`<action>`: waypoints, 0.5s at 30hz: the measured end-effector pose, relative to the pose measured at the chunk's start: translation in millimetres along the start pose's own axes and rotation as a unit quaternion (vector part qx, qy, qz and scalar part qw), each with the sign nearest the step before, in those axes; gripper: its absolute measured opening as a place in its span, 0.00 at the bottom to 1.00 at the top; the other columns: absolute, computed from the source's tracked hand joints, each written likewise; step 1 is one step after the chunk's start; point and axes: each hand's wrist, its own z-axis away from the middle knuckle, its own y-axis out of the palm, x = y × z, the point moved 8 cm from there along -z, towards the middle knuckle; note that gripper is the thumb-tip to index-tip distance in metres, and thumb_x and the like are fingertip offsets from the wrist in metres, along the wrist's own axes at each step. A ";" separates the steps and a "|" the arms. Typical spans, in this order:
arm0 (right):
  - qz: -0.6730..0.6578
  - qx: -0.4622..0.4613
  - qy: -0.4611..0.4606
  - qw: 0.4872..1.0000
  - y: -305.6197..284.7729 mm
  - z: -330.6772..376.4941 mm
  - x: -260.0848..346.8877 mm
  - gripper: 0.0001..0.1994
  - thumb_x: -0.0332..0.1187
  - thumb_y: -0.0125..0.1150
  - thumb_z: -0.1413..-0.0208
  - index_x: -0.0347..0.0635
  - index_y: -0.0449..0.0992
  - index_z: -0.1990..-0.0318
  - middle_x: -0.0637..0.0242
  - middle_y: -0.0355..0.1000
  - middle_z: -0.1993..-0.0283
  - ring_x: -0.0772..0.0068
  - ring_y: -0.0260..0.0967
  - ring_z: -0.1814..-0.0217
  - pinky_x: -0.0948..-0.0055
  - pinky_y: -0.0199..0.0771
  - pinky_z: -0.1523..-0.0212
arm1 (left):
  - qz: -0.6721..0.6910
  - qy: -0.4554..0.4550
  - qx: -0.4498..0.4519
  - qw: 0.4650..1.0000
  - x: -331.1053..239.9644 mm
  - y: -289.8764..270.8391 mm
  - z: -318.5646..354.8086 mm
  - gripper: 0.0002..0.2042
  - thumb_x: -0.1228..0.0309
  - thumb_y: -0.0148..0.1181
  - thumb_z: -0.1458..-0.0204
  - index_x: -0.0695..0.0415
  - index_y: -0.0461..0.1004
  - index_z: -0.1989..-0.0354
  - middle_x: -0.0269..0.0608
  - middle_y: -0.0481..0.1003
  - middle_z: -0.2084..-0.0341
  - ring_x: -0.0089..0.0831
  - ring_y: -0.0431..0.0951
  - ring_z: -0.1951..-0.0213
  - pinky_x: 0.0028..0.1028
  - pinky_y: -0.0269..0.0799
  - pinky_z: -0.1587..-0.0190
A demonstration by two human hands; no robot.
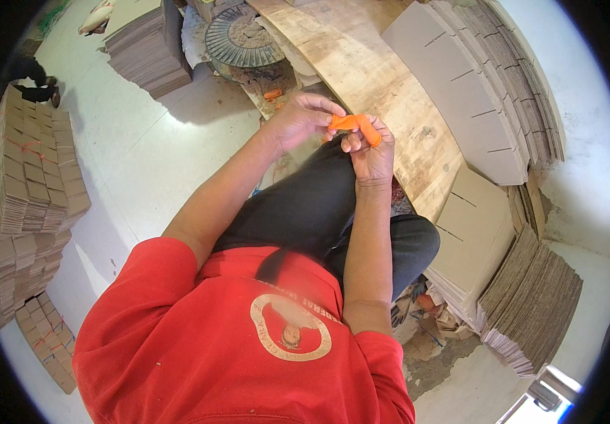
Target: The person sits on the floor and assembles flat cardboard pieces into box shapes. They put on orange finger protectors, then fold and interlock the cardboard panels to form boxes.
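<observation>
A limp orange rubbery piece, looking like a finger sleeve, stretches between my two hands above my lap. My left hand pinches its left end between thumb and fingertips. On the other side, my right hand has its fingers bent, and the orange material lies along or over one of them. Whether that finger is inside it, I cannot tell. Another small orange scrap lies beyond my left hand, on a dirty board.
A wooden plank bench runs along my right, with stacked slotted cardboard sheets on it. More cardboard stands at the lower right. Cardboard bundles rise at the left. A round ribbed object and a cardboard stack are ahead.
</observation>
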 end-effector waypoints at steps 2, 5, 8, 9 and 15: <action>0.002 -0.010 -0.004 1.000 -0.2 0.2 0.9 0.06 0.28 0.52 0.43 0.33 0.71 0.66 0.60 0.69 0.74 0.73 0.64 0.83 0.74 0.70 0.83 | 0.006 0.005 0.002 1.000 -0.3 -2.3 0.1 0.12 0.77 0.64 0.55 0.66 0.75 0.61 0.43 0.77 0.70 0.29 0.78 0.72 0.28 0.78 0.69; -0.010 -0.022 -0.010 1.000 -4.3 -0.8 0.7 0.06 0.28 0.51 0.43 0.34 0.71 0.66 0.61 0.69 0.74 0.74 0.62 0.83 0.74 0.68 0.83 | -0.027 0.002 -0.021 0.999 -3.3 -6.9 -0.6 0.09 0.77 0.64 0.55 0.65 0.74 0.65 0.43 0.76 0.72 0.29 0.77 0.74 0.28 0.77 0.71; -0.023 -0.031 -0.009 0.999 -6.8 -1.7 -0.2 0.05 0.27 0.52 0.43 0.35 0.70 0.67 0.61 0.68 0.74 0.75 0.61 0.83 0.75 0.66 0.83 | -0.051 0.011 -0.039 0.998 -6.7 -6.2 -0.7 0.08 0.77 0.64 0.55 0.64 0.73 0.68 0.42 0.75 0.74 0.28 0.77 0.74 0.27 0.76 0.73; -0.027 -0.035 -0.008 0.999 -7.2 -1.8 -0.6 0.04 0.27 0.52 0.43 0.35 0.70 0.67 0.62 0.68 0.74 0.75 0.60 0.83 0.76 0.66 0.83 | -0.056 0.020 -0.050 0.997 -7.4 -6.7 -0.6 0.07 0.78 0.64 0.55 0.64 0.72 0.69 0.42 0.75 0.75 0.27 0.77 0.75 0.26 0.76 0.74; 0.008 -0.025 -0.023 0.999 -1.6 -1.0 1.2 0.05 0.28 0.51 0.42 0.36 0.70 0.67 0.62 0.68 0.74 0.75 0.61 0.82 0.75 0.67 0.83 | -0.115 0.062 -0.092 0.987 -7.7 -11.8 -2.1 0.07 0.79 0.62 0.54 0.61 0.68 0.73 0.40 0.74 0.77 0.22 0.72 0.82 0.23 0.72 0.78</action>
